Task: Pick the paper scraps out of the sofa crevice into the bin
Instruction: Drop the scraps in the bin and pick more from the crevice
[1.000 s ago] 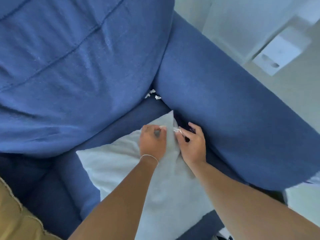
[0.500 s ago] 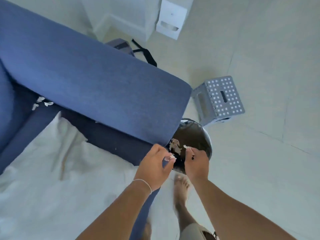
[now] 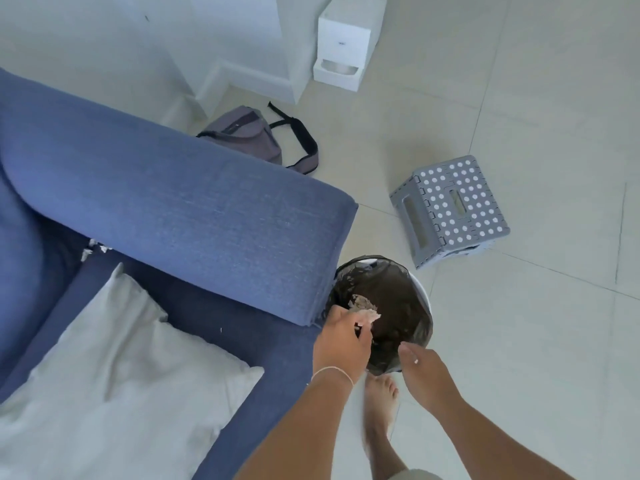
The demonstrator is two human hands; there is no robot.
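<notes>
The bin, white with a black liner, stands on the floor at the end of the blue sofa's armrest. Torn paper scraps lie inside it on the left. My left hand hovers over the bin's left rim, its fingers loosely apart just above those scraps. My right hand is at the near rim with fingers pinched together and a tiny white scrap at them. More white scraps sit in the sofa crevice by the armrest's inner end.
A white cushion lies on the sofa seat. A grey dotted step stool stands beyond the bin, with a grey bag and a white box unit farther back. My bare foot is beside the bin.
My view swung from the sofa crevice to the bin. Both hands carried scraps there from beside the cushion. The left hand's fingers have since loosened over the bin.
</notes>
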